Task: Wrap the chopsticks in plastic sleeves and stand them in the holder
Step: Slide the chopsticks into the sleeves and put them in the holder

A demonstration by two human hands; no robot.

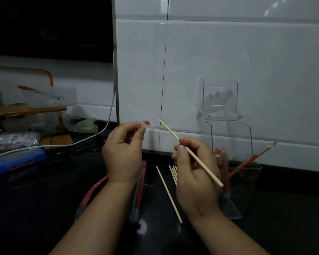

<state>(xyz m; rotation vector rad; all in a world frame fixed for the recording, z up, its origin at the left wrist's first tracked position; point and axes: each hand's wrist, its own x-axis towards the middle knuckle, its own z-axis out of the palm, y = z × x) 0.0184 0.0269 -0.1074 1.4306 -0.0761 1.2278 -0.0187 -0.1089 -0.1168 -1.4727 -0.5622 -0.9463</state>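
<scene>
- Two bare forearms reach in from the near edge over a dark, glossy worktop [44, 208].
- Near left, partly under the left forearm, spare sleeves [139, 190] of clear plastic with red print lie flat on the worktop.
- Between the two hands, several loose chopsticks [168, 195] of pale wood lie bare on the worktop, pointing near to far.
- The right hand [195, 173] is raised above the worktop with its fingers curled, pinching one bare chopstick [190, 152] near its middle. The stick is tilted, with its far tip pointing up and left.
- The left hand [123, 150] is raised to about the same height, thumb and fingertips pinching a clear sleeve [146, 125] with a red tip. The sleeve end is near the chopstick's far tip but not touching it.
- Just right of the right hand, a clear holder [250, 181] stands on the worktop. Inside it, wrapped chopsticks [247, 161] lean out to the right, and more red-wrapped ones stand upright beside the hand.
- Behind the holder, a tall clear acrylic stand [219, 100] sits against a white tiled wall [228, 52].
- Far left lie a blue device [20, 159], a white cable [92, 138] and a clear plastic box [48, 98] on a wooden rack.
</scene>
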